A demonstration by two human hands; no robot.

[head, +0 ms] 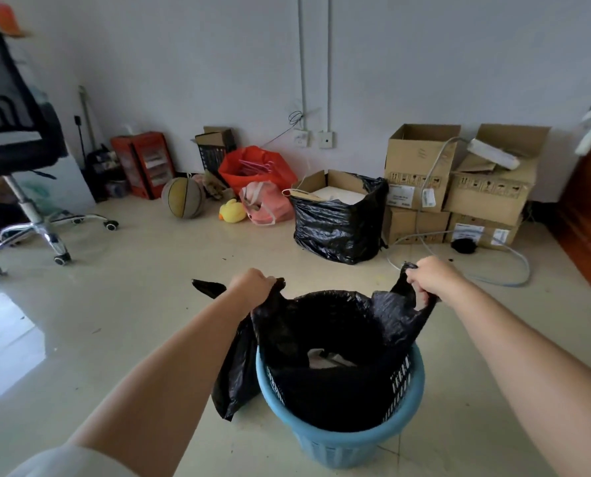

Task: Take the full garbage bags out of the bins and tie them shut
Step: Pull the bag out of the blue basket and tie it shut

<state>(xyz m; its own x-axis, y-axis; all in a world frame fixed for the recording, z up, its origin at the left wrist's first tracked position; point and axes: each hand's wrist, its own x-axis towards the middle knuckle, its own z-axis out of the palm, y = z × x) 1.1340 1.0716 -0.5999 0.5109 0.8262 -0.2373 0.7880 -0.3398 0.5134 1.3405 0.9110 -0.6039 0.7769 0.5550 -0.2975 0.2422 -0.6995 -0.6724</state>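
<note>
A black garbage bag [325, 325] sits in a round blue bin [342, 445] on the floor in front of me. Its mouth gapes open and pale rubbish shows deep inside. My left hand [252, 285] is closed on the bag's left handle, above and left of the bin's rim. My right hand [431, 275] grips the right handle, stretched up and out to the right. Part of the bag's left side hangs down outside the bin. The bag's lower part is still inside the bin.
A second black bag [338, 225] around a cardboard box stands further back. Stacked cardboard boxes [459, 187] and a loose cable [493, 280] lie at the right, a wooden cabinet [590, 215] at the far right. An office chair [22, 160], basketball [183, 197] and red bags are left.
</note>
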